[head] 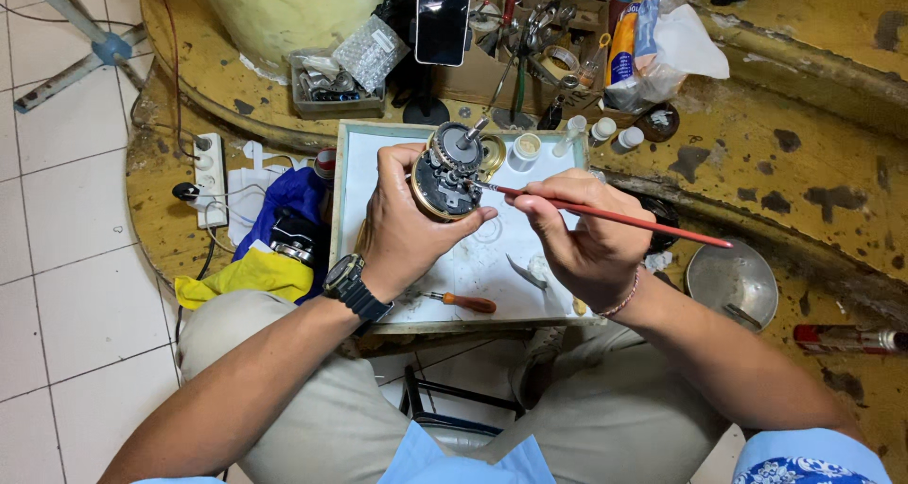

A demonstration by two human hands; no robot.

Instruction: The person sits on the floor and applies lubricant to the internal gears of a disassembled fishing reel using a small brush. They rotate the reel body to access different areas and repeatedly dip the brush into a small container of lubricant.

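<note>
The round metal gear part [446,174] sits in the left hand [402,224], held up above the white tray [359,191] in front of the person. It has a gold rim, dark wheels with little teeth inside, and a grey shaft that sticks up at the top. The left hand is wrapped around it from below, with the thumb on one side and the fingers curled under, so it grips the part tight. A black watch [346,281] is on that wrist. The right hand [582,233] pinches a thin red brush [615,216] between the thumb and the first fingers. The brush tip touches the side of the gear part, and the long red handle points away to the right. A thin bracelet is on the right wrist. On the tray, under the hands, lies a small screwdriver [463,301] with an orange handle. Some little white bottles [605,132] stand at the far edge of the tray. A dark phone [443,16] stands upright on a stand behind the tray. To the left, a blue and yellow cloth [274,247] is bunched up beside a white power strip [210,176]. To the right, a shiny metal bowl [730,281] rests on the worn yellow worktop [804,162].
</note>
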